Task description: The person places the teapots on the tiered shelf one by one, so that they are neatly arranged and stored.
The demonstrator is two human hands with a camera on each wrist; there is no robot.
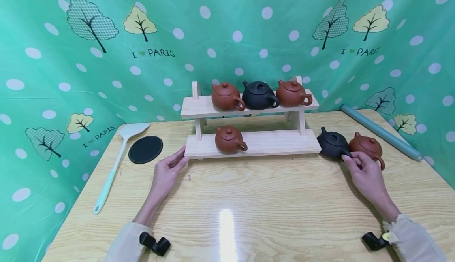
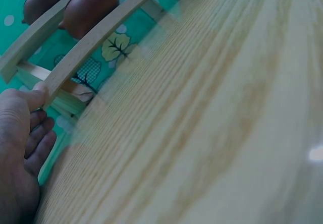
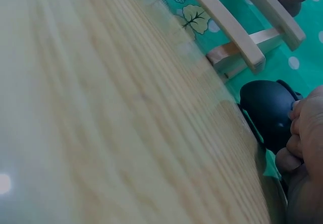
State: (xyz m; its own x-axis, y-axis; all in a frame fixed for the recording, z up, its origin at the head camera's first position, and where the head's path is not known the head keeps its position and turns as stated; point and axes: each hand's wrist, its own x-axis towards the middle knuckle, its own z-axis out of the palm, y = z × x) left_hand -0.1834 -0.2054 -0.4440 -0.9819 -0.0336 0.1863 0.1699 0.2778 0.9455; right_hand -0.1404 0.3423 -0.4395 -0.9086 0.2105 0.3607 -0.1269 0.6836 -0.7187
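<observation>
My left hand holds the left end of a two-tier wooden display shelf. In the left wrist view, the thumb lies against the end of the lower board, other fingers below it. On the right, my right hand pinches the handle of a black teapot, which is beside the shelf's right end. A reddish-brown teapot sits just behind that hand. One brown teapot stands on the lower board. The upper board carries a brown teapot, a black teapot and another brown teapot.
A pale spatula and a round black coaster lie at the table's left. Toward the back right lies a blue-green rolling pin or tube. Behind the wooden table hangs a green dotted cloth.
</observation>
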